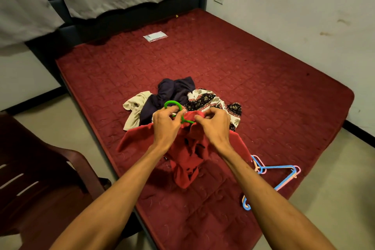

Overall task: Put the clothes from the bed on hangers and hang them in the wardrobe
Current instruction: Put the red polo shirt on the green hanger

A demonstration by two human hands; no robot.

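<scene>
Fingers [172, 111] of our left hand [165, 123] are curled round the neck of the green hanger [172, 104], just under its hook, which stands up free above the knuckles. Our right hand [213, 125] pinches the collar edge of the red shirt [188, 160] beside it, thumb and fingertips closed on the fabric. We judge the split is deliberate: one hand steadies the hanger while the other draws the neck opening over its shoulder, and most of the hanger is hidden under the cloth.

At centre frame the red shirt hangs from both hands, its lower part and sleeves trailing on the maroon mattress [233, 57]. Just behind it lie a navy garment [174, 91], a beige garment [135, 107] and a patterned garment [205, 98], heaped together and not yet hung. Spare hangers [278, 167], blue and pink, sit at the mattress edge in the lower right, near enough for the next pieces. A small plastic packet [155, 36] lies towards the upper middle, and a dark chair [40, 178] fills the lower left. No wardrobe is in view.
</scene>
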